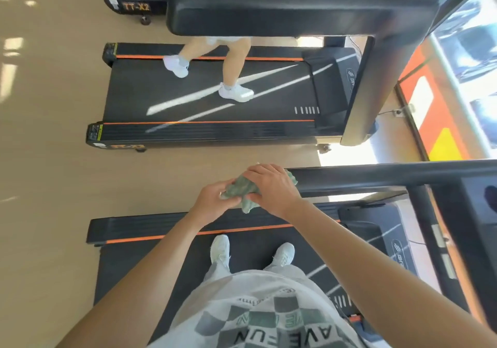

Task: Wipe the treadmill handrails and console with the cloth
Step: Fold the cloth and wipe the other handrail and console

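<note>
Both hands held the green cloth (243, 190) bunched at frame center: right hand (271, 187) cupped over it, left hand (215, 202) pinching its edge. Handrail (376, 179) ran rightward w/ its near end at the cloth, right hand closer.

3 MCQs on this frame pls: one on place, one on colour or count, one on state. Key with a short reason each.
1. Where is the cloth?
A. on the floor
B. between both hands at the handrail end
C. draped on the console

2. What colour is the stripe along the treadmill deck?
A. orange
B. blue
C. white

3. What is the state of the right hand?
A. hanging free
B. gripping the wearer's shirt
C. closed over the cloth

Key: 1 B, the left hand and right hand both hold the cloth by the rail's end. 2 A, the side stripe is orange. 3 C, its fingers wrap the bunched green fabric.
</note>
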### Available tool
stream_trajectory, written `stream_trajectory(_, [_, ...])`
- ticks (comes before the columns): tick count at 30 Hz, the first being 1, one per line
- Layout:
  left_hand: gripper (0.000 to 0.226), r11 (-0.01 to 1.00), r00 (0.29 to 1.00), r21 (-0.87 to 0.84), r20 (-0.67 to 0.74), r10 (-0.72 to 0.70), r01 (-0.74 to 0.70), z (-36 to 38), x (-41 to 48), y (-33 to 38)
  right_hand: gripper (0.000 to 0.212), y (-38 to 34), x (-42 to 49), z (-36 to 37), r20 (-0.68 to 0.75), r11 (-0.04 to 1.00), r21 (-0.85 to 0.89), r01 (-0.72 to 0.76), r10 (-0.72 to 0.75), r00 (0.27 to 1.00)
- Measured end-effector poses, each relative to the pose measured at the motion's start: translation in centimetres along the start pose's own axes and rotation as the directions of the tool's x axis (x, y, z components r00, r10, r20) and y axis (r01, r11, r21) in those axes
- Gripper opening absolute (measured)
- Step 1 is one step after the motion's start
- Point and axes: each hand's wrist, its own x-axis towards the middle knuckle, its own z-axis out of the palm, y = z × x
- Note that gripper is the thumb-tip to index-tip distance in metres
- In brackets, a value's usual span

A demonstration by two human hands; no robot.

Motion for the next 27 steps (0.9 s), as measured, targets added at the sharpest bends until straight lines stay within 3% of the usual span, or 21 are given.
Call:
stream_trajectory(2, [0.036, 0.998, 1.000, -0.066, -0.002, -0.009, 0.009, 0.1, 0.3, 0.6, 0.054, 0.6, 0.2, -0.7, 0.054, 0.999, 0.025, -0.025, 0.024, 0.998])
stream_trajectory(6, [0.060, 0.995, 1.000, -0.091, 0.014, 0.028, -0.027, 1.0, 1.2, 1.8, 0.063, 2.5, -0.5, -2.3, 0.117, 0.990, 0.098, -0.099, 0.088, 0.989])
stream_trajectory(12, [0.064, 0.981, 0.984, 0.187, 0.178, 0.015, -0.049, 1.7, 4.2, 5.6, 0.062, 6.3, -2.6, -3.8, 0.130, 0.975, 0.123, -0.183, 0.167, 0.977])
stream_trajectory(18, [0.063, 0.781, 0.960, 0.580, 0.264, 0.089, -0.232, 4.3, 6.2, 10.0, 0.062, 9.3, -7.0, -2.7, -0.115, 0.982, 0.115, -0.151, 0.164, 0.980])
stream_trajectory(27, [0.066, 0.646, 0.929, 0.678, 0.339, 0.149, -0.351, 9.6, 8.1, 13.9, 0.062, 12.6, -11.4, -1.7, -0.295, 0.949, 0.175, -0.261, 0.304, 0.906])
